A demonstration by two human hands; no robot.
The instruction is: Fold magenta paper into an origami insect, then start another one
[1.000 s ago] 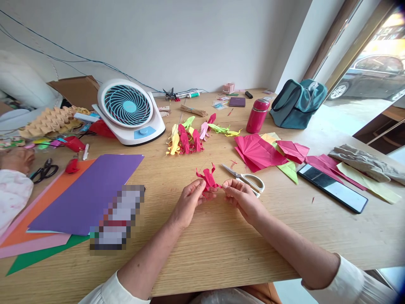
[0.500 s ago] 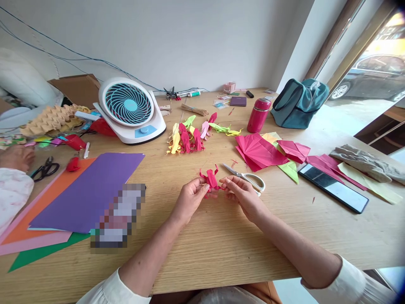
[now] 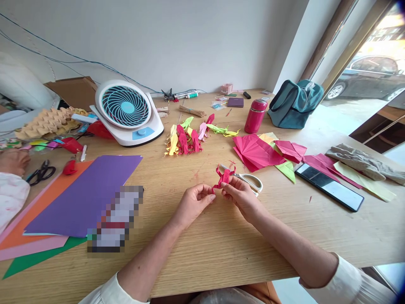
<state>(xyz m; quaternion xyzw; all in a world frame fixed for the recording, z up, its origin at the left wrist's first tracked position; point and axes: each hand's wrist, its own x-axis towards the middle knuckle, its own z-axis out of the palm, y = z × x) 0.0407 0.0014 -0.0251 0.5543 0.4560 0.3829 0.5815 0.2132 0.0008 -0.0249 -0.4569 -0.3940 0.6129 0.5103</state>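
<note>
A red origami figure point(image 3: 224, 177) with thin bent legs, frog-like in shape, is held above the table. My right hand point(image 3: 242, 194) is closed on its body, thumb on top. With thumb and forefinger, my left hand point(image 3: 196, 202) pinches the tip of a thin leg on the figure's near left side. Behind my right hand lie scissors point(image 3: 255, 182) with white handles, their blades partly hidden by the figure. Farther back stands a group of similar folded figures point(image 3: 183, 139) in red, yellow, pink and green.
Red folded paper sheets point(image 3: 257, 152) and a phone point(image 3: 329, 185) lie to the right. Coloured sheets point(image 3: 85, 194) and a blurred phone-like object point(image 3: 115, 221) are on the left. A fan point(image 3: 126, 112), red flask point(image 3: 255, 116) and blue bag point(image 3: 294, 105) stand behind. Another person's hand point(image 3: 14, 160) rests far left.
The red figure has shifted right and turned. My right hand now grips its body, which my left hand held before; my left hand has moved to a leg tip.
</note>
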